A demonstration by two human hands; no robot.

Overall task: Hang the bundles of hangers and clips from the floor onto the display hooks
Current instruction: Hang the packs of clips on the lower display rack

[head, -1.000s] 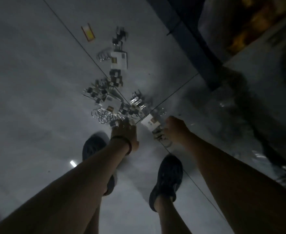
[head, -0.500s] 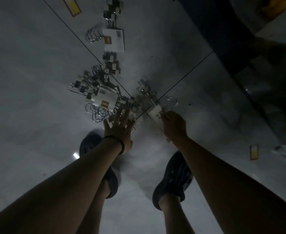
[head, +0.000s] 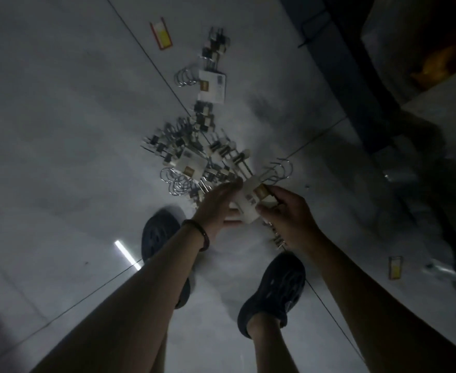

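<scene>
Bundle (head: 249,201) now off floor (head: 60,135), between left hand (head: 214,208) and right hand (head: 288,212).

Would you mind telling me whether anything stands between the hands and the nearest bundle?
Nothing visible does. The right hand grips the bundle, and the left hand touches its other side. The display hooks are out of view, so that path cannot be judged.

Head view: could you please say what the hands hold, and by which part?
Right hand grips a hanger bundle by its white card; left hand touches that card.
</scene>
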